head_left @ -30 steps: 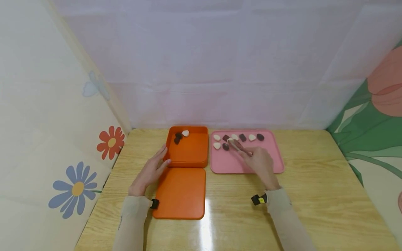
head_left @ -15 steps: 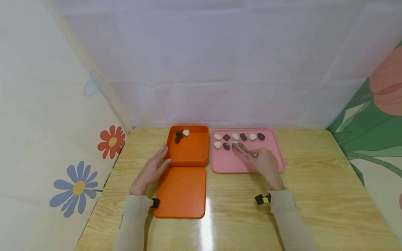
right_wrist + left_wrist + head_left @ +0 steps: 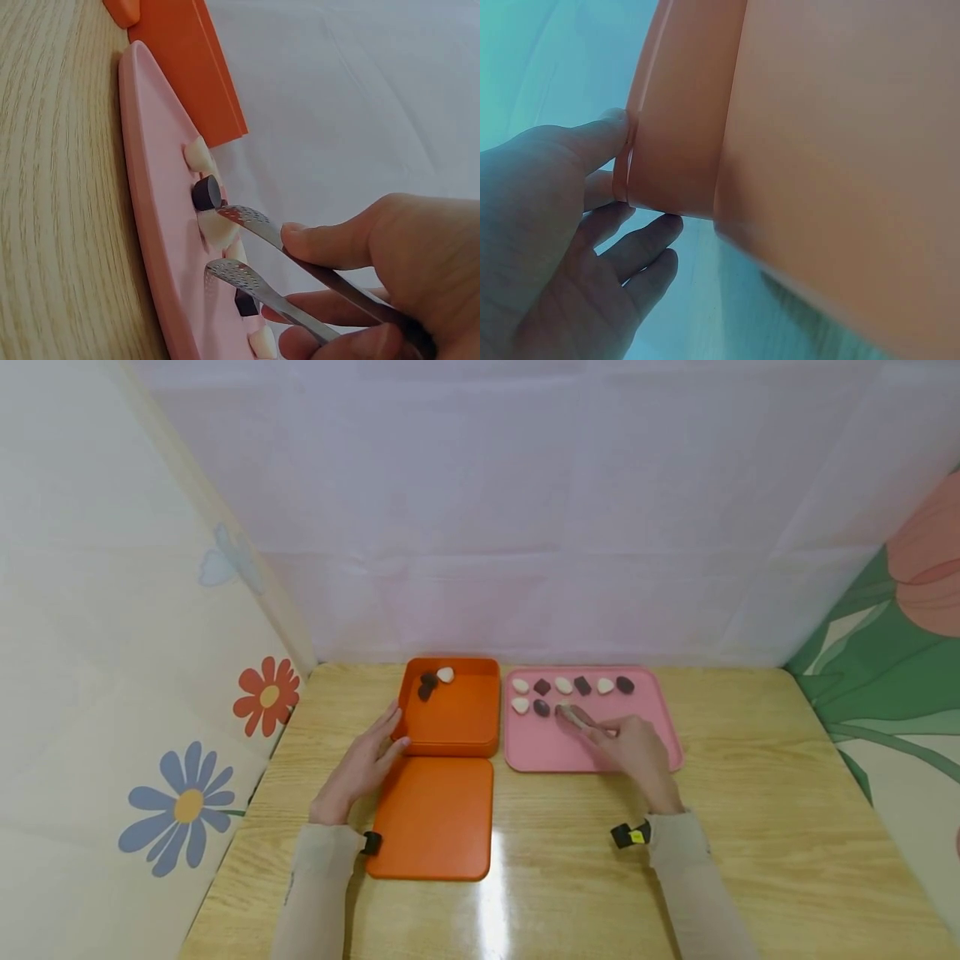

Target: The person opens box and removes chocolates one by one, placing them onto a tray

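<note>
My right hand (image 3: 637, 752) holds metal tongs (image 3: 259, 225) with perforated tips, over the pink tray (image 3: 540, 752). In the right wrist view the tips stand apart, on either side of a white chocolate piece (image 3: 216, 229) on the tray. Beside it in the front row are a dark oval piece (image 3: 542, 707) and a white heart-shaped piece (image 3: 521, 705). Dark and white pieces alternate along the back row. My left hand (image 3: 360, 768) rests against the near left corner of an orange box (image 3: 450, 748), thumb at the front rim, fingers along the left side.
Inside the box lie dark pieces (image 3: 427, 685) and a white piece (image 3: 446, 675). An orange lid (image 3: 435, 818) lies flat in front of the box. The tray sits close to the box's right side. A white cloth wall (image 3: 480, 527) stands behind the table.
The right hand and tongs have moved right and slightly nearer, bringing the white piece to the right of the dark oval. The left hand keeps its place on the box.
</note>
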The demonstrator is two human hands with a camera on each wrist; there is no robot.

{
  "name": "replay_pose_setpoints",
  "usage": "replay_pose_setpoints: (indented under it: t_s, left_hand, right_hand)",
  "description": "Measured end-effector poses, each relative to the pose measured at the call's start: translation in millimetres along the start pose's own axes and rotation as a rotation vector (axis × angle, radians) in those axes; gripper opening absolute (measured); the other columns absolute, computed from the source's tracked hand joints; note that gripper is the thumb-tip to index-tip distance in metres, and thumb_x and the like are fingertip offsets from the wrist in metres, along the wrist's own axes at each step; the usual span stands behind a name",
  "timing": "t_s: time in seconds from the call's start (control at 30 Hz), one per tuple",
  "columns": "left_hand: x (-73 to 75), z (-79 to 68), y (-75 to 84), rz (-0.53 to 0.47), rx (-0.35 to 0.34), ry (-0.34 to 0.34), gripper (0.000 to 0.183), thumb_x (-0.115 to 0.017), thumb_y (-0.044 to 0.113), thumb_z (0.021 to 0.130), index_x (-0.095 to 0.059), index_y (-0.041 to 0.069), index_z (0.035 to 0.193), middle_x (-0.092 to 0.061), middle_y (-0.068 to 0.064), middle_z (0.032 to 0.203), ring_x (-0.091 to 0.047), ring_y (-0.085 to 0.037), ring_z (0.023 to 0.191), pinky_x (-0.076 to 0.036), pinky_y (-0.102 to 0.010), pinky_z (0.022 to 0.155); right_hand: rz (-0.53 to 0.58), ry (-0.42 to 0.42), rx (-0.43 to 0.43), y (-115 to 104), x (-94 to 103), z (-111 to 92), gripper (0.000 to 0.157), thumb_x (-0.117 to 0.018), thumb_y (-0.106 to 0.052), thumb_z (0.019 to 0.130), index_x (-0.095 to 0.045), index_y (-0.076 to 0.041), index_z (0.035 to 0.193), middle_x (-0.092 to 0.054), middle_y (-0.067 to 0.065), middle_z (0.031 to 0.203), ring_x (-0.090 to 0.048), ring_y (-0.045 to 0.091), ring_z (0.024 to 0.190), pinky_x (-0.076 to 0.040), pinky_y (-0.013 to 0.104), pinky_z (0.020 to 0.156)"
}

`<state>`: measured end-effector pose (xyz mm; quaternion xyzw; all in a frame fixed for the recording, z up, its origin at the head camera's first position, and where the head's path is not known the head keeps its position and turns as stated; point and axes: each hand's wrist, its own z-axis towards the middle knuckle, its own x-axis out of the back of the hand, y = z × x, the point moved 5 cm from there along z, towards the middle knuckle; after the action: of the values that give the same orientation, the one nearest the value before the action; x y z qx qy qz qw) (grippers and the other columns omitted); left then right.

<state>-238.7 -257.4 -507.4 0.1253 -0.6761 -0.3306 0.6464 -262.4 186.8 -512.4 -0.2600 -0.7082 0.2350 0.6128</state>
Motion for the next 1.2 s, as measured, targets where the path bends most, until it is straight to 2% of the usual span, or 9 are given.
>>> replay_pose_setpoints:
  t_s: [0.1,0.27,0.43,0.63,0.7,0.8,0.93,1.2]
  left_hand:
    - [0.5,0.1,-0.1,0.001,0.002,-0.003,0.068,-0.056,0.032,0.113,-0.030,0.001,0.167,-0.020,-0.014,0.178,-0.025,-0.040,0.162,-0.030,-0.061,0.127]
    - [0.6,0.0,0.3,0.000,0.004,-0.005,0.068,-0.057,0.031,0.113,-0.029,0.000,0.167,-0.019,-0.013,0.179,-0.025,-0.040,0.163,-0.030,-0.061,0.127]
    - [0.5,0.2,-0.9,0.000,0.011,-0.008,0.069,-0.056,0.033,0.113,-0.029,0.001,0.167,-0.018,-0.013,0.179,-0.023,-0.039,0.163,-0.029,-0.061,0.127]
    - [1.2,-0.3,-0.5,0.001,0.011,-0.007,0.069,-0.056,0.032,0.113,-0.029,0.001,0.167,-0.019,-0.013,0.179,-0.023,-0.039,0.163,-0.029,-0.061,0.127]
    - [1.4,-0.3,-0.4,0.004,0.011,-0.007,0.069,-0.057,0.031,0.113,-0.029,0.000,0.167,-0.019,-0.013,0.179,-0.024,-0.039,0.163,-0.029,-0.061,0.127]
    - [1.3,-0.1,-0.6,0.005,0.014,-0.009,0.068,-0.057,0.031,0.113,-0.029,0.001,0.168,-0.019,-0.012,0.179,-0.024,-0.038,0.163,-0.030,-0.061,0.127]
    - [1.4,0.6,-0.4,0.000,0.013,-0.007,0.068,-0.056,0.031,0.113,-0.029,0.001,0.168,-0.019,-0.012,0.179,-0.023,-0.038,0.163,-0.029,-0.060,0.127]
    - [0.1,0.4,0.6,-0.012,0.006,0.000,0.068,-0.056,0.031,0.113,-0.029,0.001,0.167,-0.019,-0.013,0.179,-0.024,-0.039,0.163,-0.029,-0.061,0.127]
  right_hand:
    - [-0.006,0.004,-0.005,0.4,-0.1,0.1,0.047,-0.069,-0.050,0.102,-0.079,-0.012,0.127,-0.080,0.018,0.116,-0.060,0.015,0.065,-0.040,0.027,0.051]
    - [-0.015,0.025,0.004,1.5,0.3,0.3,0.047,-0.069,-0.050,0.102,-0.080,-0.011,0.125,-0.080,0.012,0.094,-0.052,0.015,0.057,-0.036,0.027,0.049]
    - [-0.007,0.052,0.015,1.8,0.9,2.3,0.047,-0.068,-0.050,0.103,-0.080,-0.010,0.127,-0.077,0.010,0.085,-0.047,0.013,0.055,-0.034,0.027,0.048]
    - [0.002,0.073,-0.005,5.2,-0.4,5.6,0.047,-0.068,-0.049,0.103,-0.080,-0.009,0.125,-0.061,0.001,0.061,-0.042,0.009,0.050,-0.032,0.024,0.044]
    - [0.002,0.073,-0.009,6.4,-0.7,6.2,0.047,-0.068,-0.048,0.103,-0.080,-0.008,0.124,-0.058,-0.002,0.059,-0.042,0.009,0.049,-0.032,0.024,0.044]
    - [-0.001,0.068,-0.014,7.2,-0.5,6.9,0.047,-0.069,-0.048,0.103,-0.080,-0.008,0.125,-0.056,-0.001,0.058,-0.043,0.010,0.049,-0.033,0.024,0.044]
    - [0.003,0.070,-0.017,5.1,0.2,8.0,0.047,-0.068,-0.048,0.103,-0.078,-0.011,0.130,-0.063,0.002,0.066,-0.046,0.011,0.050,-0.035,0.024,0.044]
    - [0.021,0.082,0.012,-12.0,1.2,7.5,0.049,-0.068,-0.053,0.102,-0.077,-0.015,0.132,-0.071,0.005,0.076,-0.046,0.012,0.051,-0.036,0.025,0.044]
